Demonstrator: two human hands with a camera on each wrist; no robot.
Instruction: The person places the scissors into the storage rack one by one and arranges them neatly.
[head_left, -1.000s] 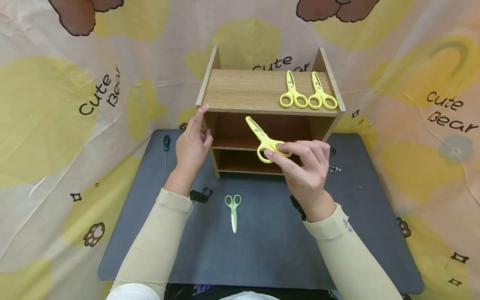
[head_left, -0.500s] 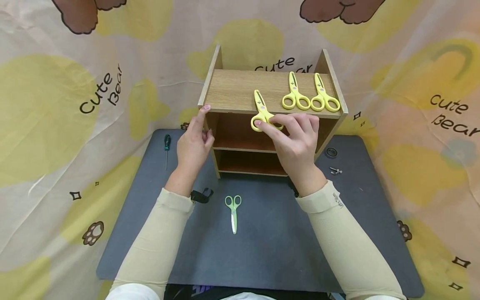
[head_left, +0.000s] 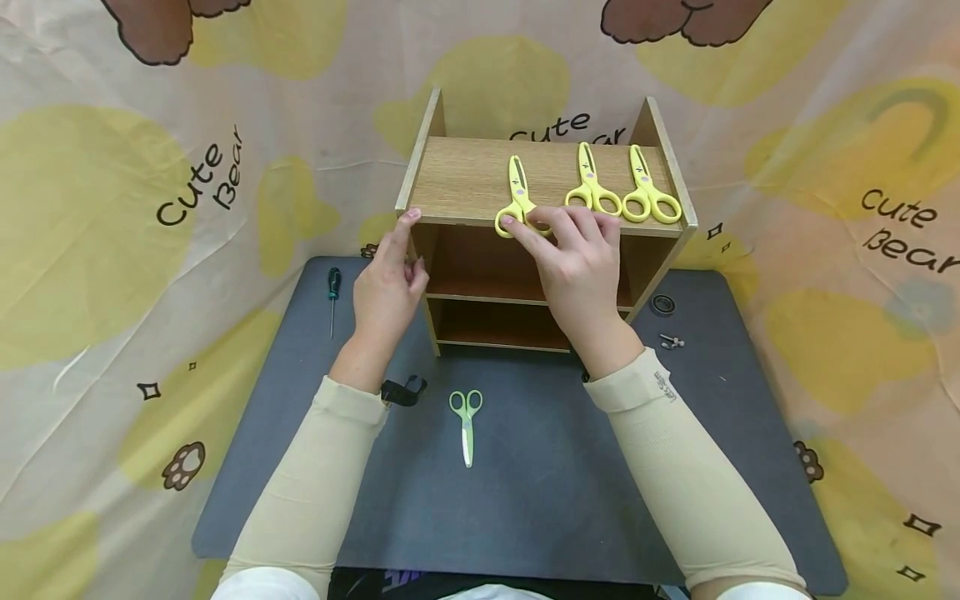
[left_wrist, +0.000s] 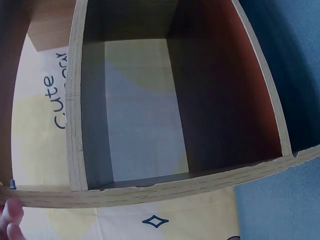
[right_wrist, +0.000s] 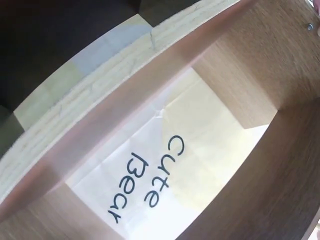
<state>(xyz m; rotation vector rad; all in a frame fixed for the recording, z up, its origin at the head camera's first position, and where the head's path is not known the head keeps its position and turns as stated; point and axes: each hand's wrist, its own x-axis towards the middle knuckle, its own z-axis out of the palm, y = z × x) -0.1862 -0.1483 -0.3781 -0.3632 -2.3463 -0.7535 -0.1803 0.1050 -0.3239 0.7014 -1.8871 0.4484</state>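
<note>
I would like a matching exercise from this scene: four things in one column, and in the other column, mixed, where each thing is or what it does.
Column one
1. right hand
2. screwdriver
3. left hand
4. green scissors

Column two
A. on the table, in front of the shelf
B. touching the shelf's front left corner
C. pinching yellow scissors
D. on the table, to the left of the shelf

Right pairs: 1-C, 2-D, 3-B, 4-A
</note>
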